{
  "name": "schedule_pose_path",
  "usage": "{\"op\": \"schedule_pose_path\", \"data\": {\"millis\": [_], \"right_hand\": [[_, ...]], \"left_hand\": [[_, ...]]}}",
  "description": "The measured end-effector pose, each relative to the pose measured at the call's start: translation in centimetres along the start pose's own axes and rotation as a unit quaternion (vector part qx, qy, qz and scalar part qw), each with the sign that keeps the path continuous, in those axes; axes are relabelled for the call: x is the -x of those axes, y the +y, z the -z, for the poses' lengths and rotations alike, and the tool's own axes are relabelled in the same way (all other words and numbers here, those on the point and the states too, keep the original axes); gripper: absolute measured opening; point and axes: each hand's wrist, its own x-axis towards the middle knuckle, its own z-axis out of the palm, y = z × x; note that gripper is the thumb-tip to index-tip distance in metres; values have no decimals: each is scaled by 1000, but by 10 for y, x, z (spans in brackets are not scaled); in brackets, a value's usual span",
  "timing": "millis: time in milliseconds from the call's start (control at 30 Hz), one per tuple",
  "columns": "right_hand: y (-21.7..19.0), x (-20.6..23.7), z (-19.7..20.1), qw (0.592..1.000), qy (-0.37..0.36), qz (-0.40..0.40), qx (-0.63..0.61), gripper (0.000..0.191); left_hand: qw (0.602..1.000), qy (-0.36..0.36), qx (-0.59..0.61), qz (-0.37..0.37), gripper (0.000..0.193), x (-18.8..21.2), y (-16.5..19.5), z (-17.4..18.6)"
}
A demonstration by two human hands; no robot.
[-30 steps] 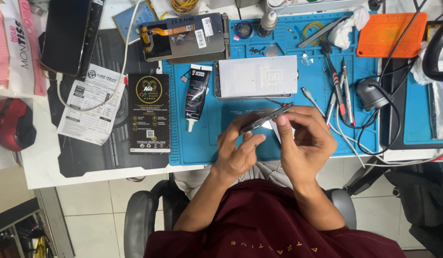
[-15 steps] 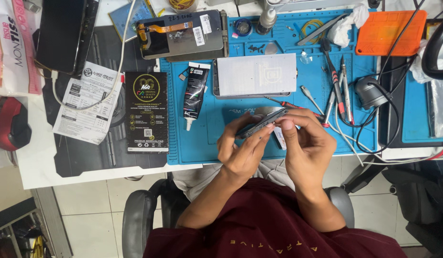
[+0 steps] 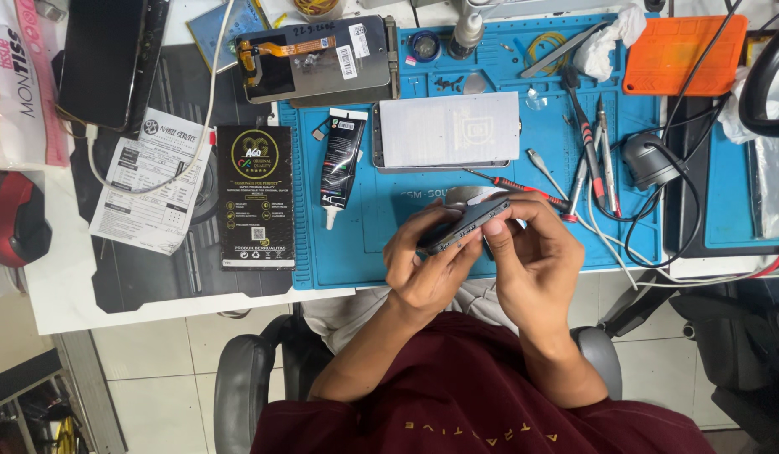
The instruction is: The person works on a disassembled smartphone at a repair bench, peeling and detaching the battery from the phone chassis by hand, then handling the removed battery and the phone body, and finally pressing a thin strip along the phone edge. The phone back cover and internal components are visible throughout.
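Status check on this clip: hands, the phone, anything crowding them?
Left hand and right hand both grip the dark phone, held edge-up above the blue repair mat. Red-handled screwdriver lies just behind the phone; black adhesive tube off to the left.

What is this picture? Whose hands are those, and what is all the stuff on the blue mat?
The camera sits on a person's head and looks down, so you see their own two hands. The left hand and the right hand together hold a dark phone edge-up above a blue work mat. On the mat lie a black glue tube, a phone covered with a white sheet, a red-handled screwdriver and tweezers. An orange pad lies at the far corner. A black flat box lies beside the mat.
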Motion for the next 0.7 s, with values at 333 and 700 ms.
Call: {"op": "schedule_pose_path", "data": {"millis": [333,700], "right_hand": [[5,2,-6,1000,10,4,17,10],[24,6,-13,998,29,24,54,8]], "left_hand": [[1000,19,-4,-3,24,-3,1,-2],[999,41,-23,-3,19,-3,-2,-3]]}}
